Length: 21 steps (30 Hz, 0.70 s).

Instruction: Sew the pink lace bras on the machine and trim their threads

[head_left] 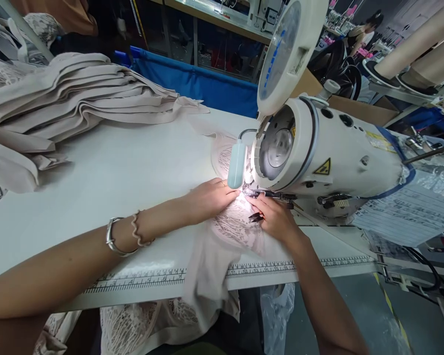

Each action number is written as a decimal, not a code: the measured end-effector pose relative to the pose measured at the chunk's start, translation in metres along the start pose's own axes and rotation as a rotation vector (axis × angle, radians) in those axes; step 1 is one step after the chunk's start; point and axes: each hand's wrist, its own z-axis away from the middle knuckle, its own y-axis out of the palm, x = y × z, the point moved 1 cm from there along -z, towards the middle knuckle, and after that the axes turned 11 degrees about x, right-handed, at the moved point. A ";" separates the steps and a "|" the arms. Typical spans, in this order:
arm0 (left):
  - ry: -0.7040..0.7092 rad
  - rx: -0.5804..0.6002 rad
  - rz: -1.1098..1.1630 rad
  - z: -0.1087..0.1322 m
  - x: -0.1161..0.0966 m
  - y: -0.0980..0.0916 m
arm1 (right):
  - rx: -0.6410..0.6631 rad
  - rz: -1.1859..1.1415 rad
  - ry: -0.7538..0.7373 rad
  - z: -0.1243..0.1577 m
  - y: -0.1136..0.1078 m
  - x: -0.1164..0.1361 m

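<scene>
A pale pink lace garment piece (pixel 237 224) lies under the head of a white sewing machine (pixel 336 143), its plain beige part hanging over the table's front edge. My left hand (pixel 210 197) rests flat on the fabric just left of the needle area, fingers stretched out together. Close to the presser foot, my right hand (pixel 276 217) presses the lace with its fingertips. Dark thread snips (pixel 256 217) are tucked in that hand, blades pointing left. A small light-blue lamp (pixel 236 165) shines on the stitching spot, where bright glare hides the needle.
Stacked beige garment pieces (pixel 77 98) lie at the table's far left. A printed ruler (pixel 259 268) runs along the front edge. Behind the table hangs a blue cloth bin (pixel 200 79). More lace pieces (pixel 133 325) sit over the lap. A person (pixel 360 37) works far back right.
</scene>
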 end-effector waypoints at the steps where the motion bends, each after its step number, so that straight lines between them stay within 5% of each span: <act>1: -0.019 -0.020 -0.022 -0.002 -0.004 0.000 | -0.009 -0.007 -0.006 0.000 0.000 0.001; 5: -0.136 -0.143 0.093 -0.007 -0.037 0.012 | -0.031 -0.070 -0.037 -0.001 0.003 0.001; 8: -0.165 -0.129 0.151 -0.006 -0.054 0.024 | -0.055 -0.126 -0.048 0.002 0.003 -0.002; 15: -0.057 0.008 0.201 -0.002 -0.040 0.020 | -0.069 -0.214 -0.067 0.010 -0.003 -0.002; 21: -0.025 -0.070 0.186 -0.003 -0.037 0.026 | -0.140 -0.074 -0.192 0.006 -0.005 0.001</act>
